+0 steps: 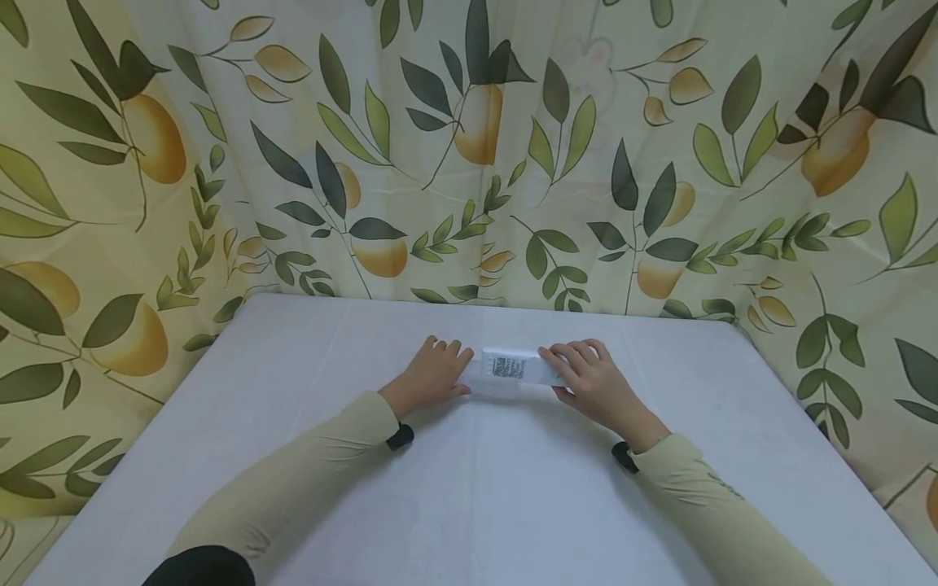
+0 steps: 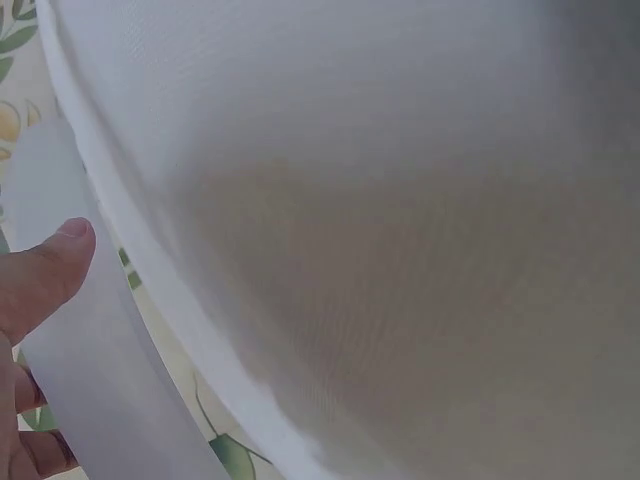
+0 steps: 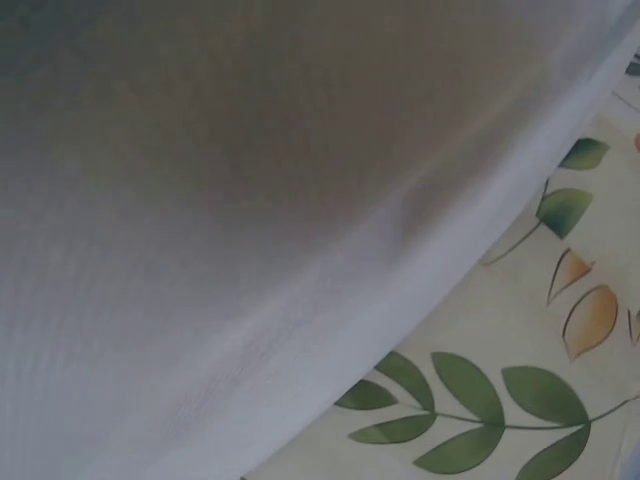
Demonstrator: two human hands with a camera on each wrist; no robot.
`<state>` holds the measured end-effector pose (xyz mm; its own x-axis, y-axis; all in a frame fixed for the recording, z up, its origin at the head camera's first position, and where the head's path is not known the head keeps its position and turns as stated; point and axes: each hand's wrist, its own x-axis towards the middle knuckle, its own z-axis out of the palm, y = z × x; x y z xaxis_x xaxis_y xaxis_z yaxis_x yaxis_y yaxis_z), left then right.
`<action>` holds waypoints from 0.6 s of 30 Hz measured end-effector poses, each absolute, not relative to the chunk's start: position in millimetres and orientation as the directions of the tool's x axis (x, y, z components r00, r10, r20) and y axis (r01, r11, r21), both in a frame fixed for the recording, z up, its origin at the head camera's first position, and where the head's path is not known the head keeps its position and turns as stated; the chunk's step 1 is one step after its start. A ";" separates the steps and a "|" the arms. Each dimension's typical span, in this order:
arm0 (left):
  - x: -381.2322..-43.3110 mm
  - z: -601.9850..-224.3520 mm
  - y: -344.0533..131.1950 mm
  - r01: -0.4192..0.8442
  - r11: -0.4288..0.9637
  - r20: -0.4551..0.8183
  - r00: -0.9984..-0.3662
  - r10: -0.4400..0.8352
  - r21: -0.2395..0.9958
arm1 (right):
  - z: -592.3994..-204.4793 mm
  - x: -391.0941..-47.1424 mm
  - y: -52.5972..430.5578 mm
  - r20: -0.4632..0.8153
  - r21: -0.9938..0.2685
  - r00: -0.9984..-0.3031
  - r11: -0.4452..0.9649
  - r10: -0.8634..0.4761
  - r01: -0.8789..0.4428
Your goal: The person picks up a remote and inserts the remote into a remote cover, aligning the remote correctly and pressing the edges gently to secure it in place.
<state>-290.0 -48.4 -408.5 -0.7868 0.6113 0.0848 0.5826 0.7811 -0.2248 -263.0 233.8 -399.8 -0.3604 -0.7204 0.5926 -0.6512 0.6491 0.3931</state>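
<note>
A small white packet (image 1: 538, 373) with a block of dark print on its upper face is held level between the two hands, near the far side of the table. The left hand (image 1: 432, 373) grips its left end. In the left wrist view the thumb (image 2: 60, 260) lies on the near side of the white packet (image 2: 115, 350), with fingertips at its other edge. The right hand (image 1: 593, 382) holds the right end, fingers over the top and thumb below. The right wrist view shows neither that hand nor the packet.
A white cloth covers the table (image 1: 469, 505); its far edge runs just beyond the hands. Behind and on both sides hangs a curtain (image 1: 440, 163) printed with leaves and fruit. Each wrist wears a dark band (image 1: 401, 437), below light sleeves.
</note>
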 end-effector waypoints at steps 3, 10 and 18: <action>-290.8 -409.7 -45.7 0.579 0.786 0.069 -0.794 0.604 -0.217 | -401.2 -263.2 231.8 0.589 0.390 -0.362 0.647 -0.722 -0.656; -293.7 -413.9 -43.3 0.585 0.783 0.042 -0.795 0.605 -0.211 | -402.1 -264.2 230.4 0.566 0.391 -0.379 0.644 -0.732 -0.658; -292.4 -419.3 -45.2 0.605 0.769 0.072 -0.774 0.629 -0.207 | -403.5 -263.3 227.7 0.529 0.421 -0.345 0.593 -0.775 -0.687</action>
